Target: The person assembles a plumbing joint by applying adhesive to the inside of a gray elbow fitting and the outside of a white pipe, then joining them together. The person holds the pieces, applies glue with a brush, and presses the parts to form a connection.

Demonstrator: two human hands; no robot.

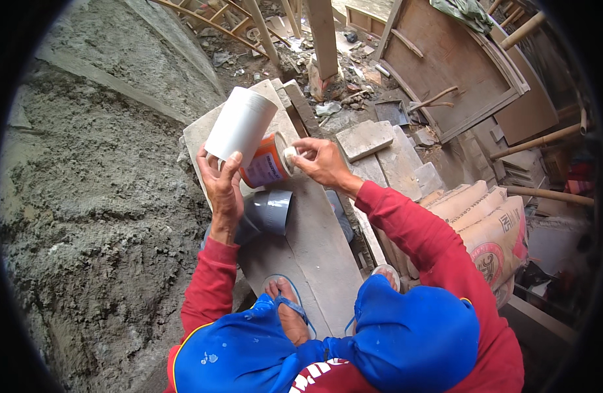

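Note:
My left hand [224,187] is closed round the lower end of a short, wide white pipe [243,123], held tilted above a stack of slabs. Just right of the pipe is an orange can [263,164] with a purple and white label, its round end facing my right hand [323,162]. The fingers of that hand are pinched on a small whitish wad [290,155] beside the can's rim; its material I cannot make out. Below the can lies a grey pipe elbow [267,211], partly behind my left wrist.
Concrete slabs [321,262] lie under my sandalled feet. Rough grey mortar [98,216] slopes up on the left. Stacked paper sacks [491,229] stand at the right. Beyond are a wooden post [323,39], rubble and a leaning wooden panel [439,59].

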